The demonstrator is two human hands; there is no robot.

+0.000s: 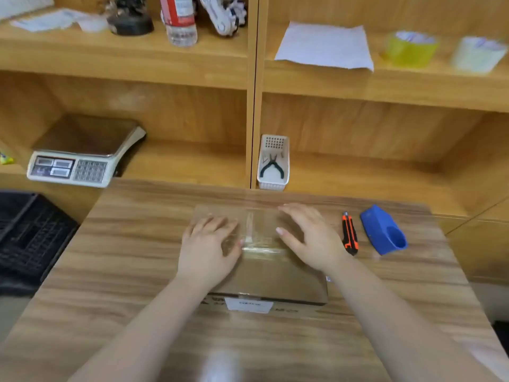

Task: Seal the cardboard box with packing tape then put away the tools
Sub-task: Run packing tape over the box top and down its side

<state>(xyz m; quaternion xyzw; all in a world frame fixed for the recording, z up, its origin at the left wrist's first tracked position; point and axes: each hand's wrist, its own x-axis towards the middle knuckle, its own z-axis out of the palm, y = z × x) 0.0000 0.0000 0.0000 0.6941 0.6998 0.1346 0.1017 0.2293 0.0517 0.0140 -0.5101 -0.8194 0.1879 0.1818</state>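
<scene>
A brown cardboard box (272,279) lies on the wooden table (137,271) with its flaps closed and clear tape (257,238) along the top seam. My left hand (206,249) rests flat on the left half of the lid, fingers spread. My right hand (311,238) lies flat on the right half. Neither hand holds anything. To the right of the box lie an orange and black utility knife (349,234) and a blue tape dispenser (384,230).
A white basket (273,183) with pliers stands behind the table at the shelf divider. A weighing scale (82,153) sits on the lower left shelf. Tape rolls (409,49), paper and a bottle (180,20) are on the upper shelf. A black crate (24,238) is at left.
</scene>
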